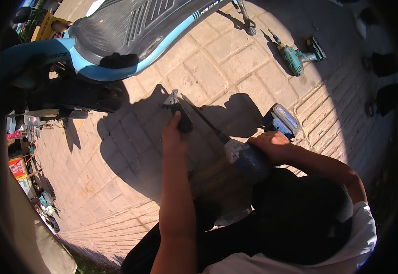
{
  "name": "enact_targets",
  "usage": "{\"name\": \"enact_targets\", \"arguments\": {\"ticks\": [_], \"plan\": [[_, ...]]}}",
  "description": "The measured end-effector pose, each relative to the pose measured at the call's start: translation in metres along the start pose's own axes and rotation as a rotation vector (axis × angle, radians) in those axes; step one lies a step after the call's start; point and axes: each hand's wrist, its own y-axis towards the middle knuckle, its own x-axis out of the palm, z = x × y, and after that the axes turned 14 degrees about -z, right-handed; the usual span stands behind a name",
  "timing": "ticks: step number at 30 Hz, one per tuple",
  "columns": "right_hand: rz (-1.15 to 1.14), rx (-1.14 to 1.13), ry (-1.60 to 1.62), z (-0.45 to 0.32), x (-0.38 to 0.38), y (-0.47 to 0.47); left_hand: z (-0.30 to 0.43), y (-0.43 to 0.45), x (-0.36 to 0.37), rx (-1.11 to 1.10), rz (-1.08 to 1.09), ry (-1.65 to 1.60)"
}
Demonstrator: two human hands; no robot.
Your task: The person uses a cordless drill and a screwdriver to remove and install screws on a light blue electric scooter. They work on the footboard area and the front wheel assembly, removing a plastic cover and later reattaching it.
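Note:
My left hand (174,129) is closed around a black part with a metal bracket at its far end (180,114), held low over the shaded paving. My right hand (273,144) grips a blue cordless power tool (248,159) by its handle. A long thin bit (202,116) points from the tool up and left, its tip close to the right of the metal bracket and apart from it. The tool's battery (281,118) shows beyond my right hand. Most of my right fingers are hidden behind the handle.
A blue and black electric scooter (106,73) stands at the upper left, its stand (248,24) on the paving. A teal cordless drill (293,60) lies at the upper right. Another teal tool (46,199) and assorted goods line the left edge. People's feet (385,99) show at the right.

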Motion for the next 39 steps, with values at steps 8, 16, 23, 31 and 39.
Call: {"name": "enact_targets", "arguments": {"ticks": [8, 16, 23, 31, 39], "plan": [[0.129, -0.087, -0.009, -0.006, -0.004, 0.007, 0.002, -0.001, 0.010, 0.013, -0.022, 0.051], [0.285, -0.118, -0.010, 0.006, 0.006, 0.007, 0.012, -0.006, 0.027, 0.068, -0.035, 0.144], [0.244, 0.070, -0.100, -0.023, 0.012, 0.025, 0.037, 0.003, 0.063, 0.272, -0.049, 0.500], [0.521, 0.018, -0.249, -0.005, -0.015, 0.060, 0.073, 0.033, 0.097, 0.324, -0.243, 0.302], [0.503, 0.038, -0.335, 0.016, -0.035, 0.067, 0.075, 0.046, 0.105, 0.326, -0.212, 0.293]]}}
